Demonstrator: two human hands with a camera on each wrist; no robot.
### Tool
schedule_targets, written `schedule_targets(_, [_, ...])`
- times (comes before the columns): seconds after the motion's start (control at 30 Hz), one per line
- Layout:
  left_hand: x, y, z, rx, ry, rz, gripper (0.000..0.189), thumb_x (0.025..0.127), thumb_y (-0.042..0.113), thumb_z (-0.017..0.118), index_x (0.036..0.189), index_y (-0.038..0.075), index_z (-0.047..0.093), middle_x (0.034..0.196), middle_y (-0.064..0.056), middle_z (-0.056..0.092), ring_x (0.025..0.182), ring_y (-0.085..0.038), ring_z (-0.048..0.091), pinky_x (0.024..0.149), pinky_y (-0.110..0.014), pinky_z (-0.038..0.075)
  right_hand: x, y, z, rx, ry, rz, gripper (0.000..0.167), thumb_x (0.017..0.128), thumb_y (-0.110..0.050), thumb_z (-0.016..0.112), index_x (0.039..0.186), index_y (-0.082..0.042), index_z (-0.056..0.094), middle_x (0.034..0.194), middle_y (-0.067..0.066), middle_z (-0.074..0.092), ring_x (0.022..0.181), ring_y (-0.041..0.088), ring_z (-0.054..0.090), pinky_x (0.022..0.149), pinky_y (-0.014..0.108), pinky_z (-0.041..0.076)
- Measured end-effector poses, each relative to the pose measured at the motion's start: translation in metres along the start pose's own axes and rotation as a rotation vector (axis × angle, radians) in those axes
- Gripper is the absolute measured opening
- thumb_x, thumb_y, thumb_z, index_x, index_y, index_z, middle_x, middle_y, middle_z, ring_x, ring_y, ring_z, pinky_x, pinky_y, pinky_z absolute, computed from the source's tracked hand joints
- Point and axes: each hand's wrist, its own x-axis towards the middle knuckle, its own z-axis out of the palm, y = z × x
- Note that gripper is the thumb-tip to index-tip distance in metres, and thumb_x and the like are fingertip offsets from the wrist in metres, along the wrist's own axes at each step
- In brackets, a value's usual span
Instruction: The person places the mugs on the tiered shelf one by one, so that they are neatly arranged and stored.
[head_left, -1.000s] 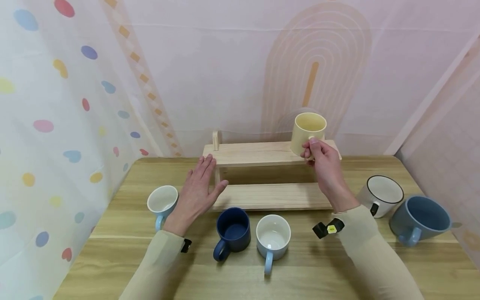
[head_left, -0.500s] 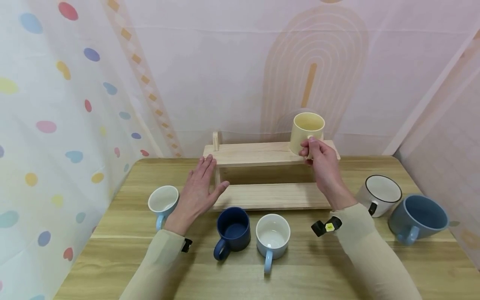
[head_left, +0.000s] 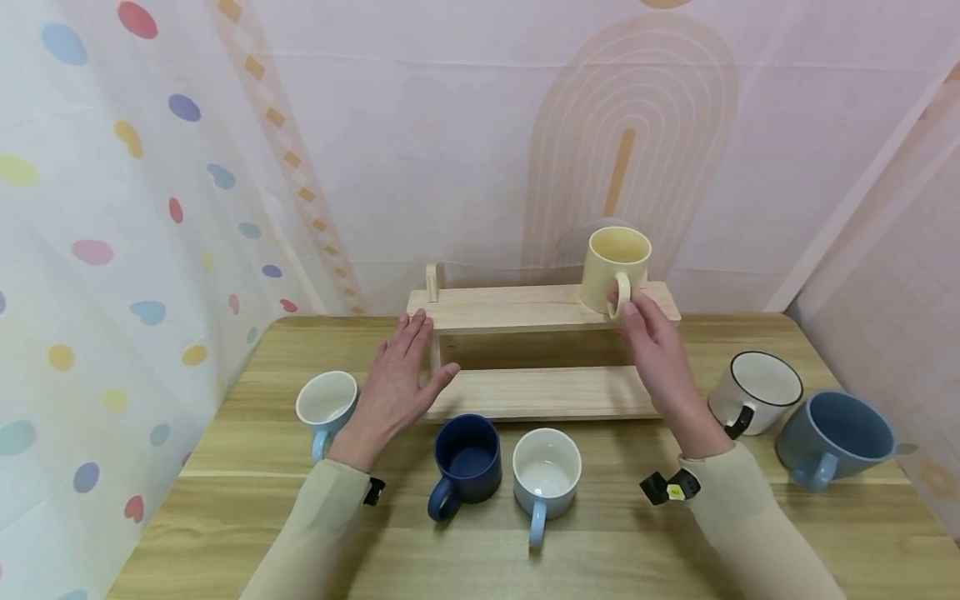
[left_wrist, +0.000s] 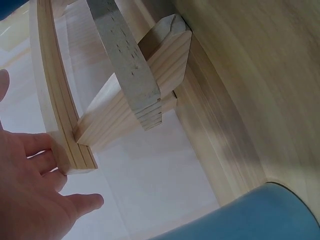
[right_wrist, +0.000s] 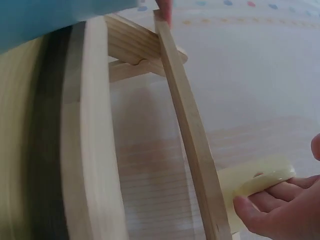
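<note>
A pale yellow mug (head_left: 613,265) stands upright at the right end of the upper board of a two-tier wooden shelf (head_left: 510,307). My right hand (head_left: 660,350) is at the mug's handle, its fingers loosely extended beside it and the thumb apart. In the right wrist view, the fingers (right_wrist: 277,195) lie against the mug handle (right_wrist: 267,181) without wrapping it. My left hand (head_left: 393,387) rests with straight fingers on the upper board's left end. The left wrist view has those fingertips (left_wrist: 42,160) touching the board's end.
In front of the shelf stand a navy mug (head_left: 467,458) and a white-and-light-blue mug (head_left: 547,471). Another light-blue mug (head_left: 327,404) is beside my left hand. To the right are a white black-rimmed mug (head_left: 757,387) and a larger blue mug (head_left: 836,437). Patterned cloth (head_left: 450,167) hangs behind.
My right hand has loosened from the yellow mug's handle and shifted slightly right and down, so the handle now shows. The mug stays on the upper board; my left hand has not moved.
</note>
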Motion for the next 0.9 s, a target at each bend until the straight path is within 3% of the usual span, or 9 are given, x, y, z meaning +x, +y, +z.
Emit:
schedule_targets(0.13, [0.000, 0.000, -0.001, -0.002, 0.003, 0.002, 0.087, 0.103, 0.057, 0.053, 0.164, 0.001, 0.023, 0.173, -0.012, 0.015, 0.160, -0.029, 0.005, 0.123, -0.063, 0.015, -0.007, 0.000, -0.004, -0.080, -0.015, -0.040, 0.054, 0.113, -0.032, 0.043, 0.159, -0.004, 0.038, 0.160, 0.013, 0.043, 0.146, 0.027, 0.041, 0.119, 0.052, 0.035])
schedule_targets(0.63, [0.004, -0.001, 0.002, -0.008, 0.006, 0.006, 0.088, 0.103, 0.058, 0.052, 0.164, 0.001, 0.023, 0.172, -0.013, 0.016, 0.160, -0.030, 0.005, 0.123, -0.064, 0.015, -0.035, -0.002, -0.020, -0.194, -0.009, -0.007, 0.056, 0.112, -0.035, 0.044, 0.161, -0.007, 0.036, 0.160, 0.019, 0.042, 0.148, 0.033, 0.040, 0.117, 0.051, 0.036])
schedule_targets(0.73, [0.003, -0.001, 0.002, -0.008, 0.004, 0.007, 0.088, 0.103, 0.058, 0.052, 0.164, 0.001, 0.023, 0.172, -0.013, 0.016, 0.160, -0.030, 0.005, 0.123, -0.064, 0.015, -0.047, -0.002, -0.029, -0.251, 0.005, -0.025, 0.054, 0.113, -0.035, 0.043, 0.159, -0.007, 0.039, 0.158, 0.019, 0.045, 0.146, 0.033, 0.041, 0.116, 0.033, 0.039])
schedule_targets(0.83, [0.003, -0.001, 0.003, -0.009, 0.007, 0.007, 0.088, 0.103, 0.058, 0.053, 0.164, 0.001, 0.023, 0.172, -0.013, 0.016, 0.160, -0.030, 0.005, 0.123, -0.063, 0.016, -0.059, 0.000, -0.040, -0.297, 0.039, -0.053, 0.050, 0.113, -0.032, 0.043, 0.156, -0.007, 0.045, 0.153, 0.018, 0.052, 0.142, 0.032, 0.047, 0.105, 0.013, 0.038])
schedule_targets(0.9, [0.002, -0.001, 0.003, -0.012, 0.009, 0.007, 0.088, 0.103, 0.058, 0.053, 0.164, 0.001, 0.023, 0.172, -0.013, 0.016, 0.160, -0.030, 0.005, 0.123, -0.063, 0.016, -0.068, 0.001, -0.047, -0.329, 0.062, -0.061, 0.047, 0.113, -0.031, 0.043, 0.153, -0.007, 0.049, 0.149, 0.017, 0.055, 0.138, 0.026, 0.049, 0.098, 0.006, 0.037])
